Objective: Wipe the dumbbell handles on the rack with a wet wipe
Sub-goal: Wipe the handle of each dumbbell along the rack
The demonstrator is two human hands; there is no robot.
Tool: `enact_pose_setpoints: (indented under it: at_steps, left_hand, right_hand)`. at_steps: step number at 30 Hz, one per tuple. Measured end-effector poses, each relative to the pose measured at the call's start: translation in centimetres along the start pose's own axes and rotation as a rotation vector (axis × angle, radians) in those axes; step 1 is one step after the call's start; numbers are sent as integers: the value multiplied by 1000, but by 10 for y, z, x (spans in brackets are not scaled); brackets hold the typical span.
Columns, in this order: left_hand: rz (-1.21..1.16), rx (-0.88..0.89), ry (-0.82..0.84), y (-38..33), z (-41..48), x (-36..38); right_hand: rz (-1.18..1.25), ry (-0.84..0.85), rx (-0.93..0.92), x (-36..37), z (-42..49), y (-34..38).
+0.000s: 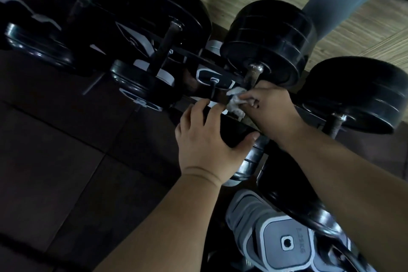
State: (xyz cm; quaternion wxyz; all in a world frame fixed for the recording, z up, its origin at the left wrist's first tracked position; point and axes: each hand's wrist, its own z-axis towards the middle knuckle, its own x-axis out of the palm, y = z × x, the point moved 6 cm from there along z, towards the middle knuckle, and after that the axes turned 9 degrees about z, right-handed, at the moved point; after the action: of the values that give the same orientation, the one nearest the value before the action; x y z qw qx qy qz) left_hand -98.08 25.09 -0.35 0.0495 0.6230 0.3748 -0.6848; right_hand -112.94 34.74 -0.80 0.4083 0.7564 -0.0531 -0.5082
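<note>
Just beside left hand (205,139) gripping dumbbell (236,137), right hand (273,106) pinches wipe (235,100).

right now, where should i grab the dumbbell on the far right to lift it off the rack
Wrap your fingers round its thin metal handle, just below the black head; the head is likely too broad and round to grasp. Come from above, on your side, where the bar lies open. Your right forearm hides its lower end.
</note>
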Motion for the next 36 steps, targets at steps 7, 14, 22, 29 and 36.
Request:
enact_pose_setpoints:
  at_steps: [7,14,22,29,36]
  left_hand:
    - [-9,3,14,-1,2,-2]
    - [-5,5,22,-1,2,-2]
    - [1,11,13,-1,1,-3]
    - [-6,21,4,-1,0,-3]
    - [-19,18,0,-2,0,-3]
  right_hand:
    - [-76,-153,7,-9,13,10]
    - [-11,10,-95,-1,0,8]
    - [-34,-134,-123,-17,11,4]
    - [-74,161,-290,-7,8,16]
    - [-144,301,-309,4,-3,21]
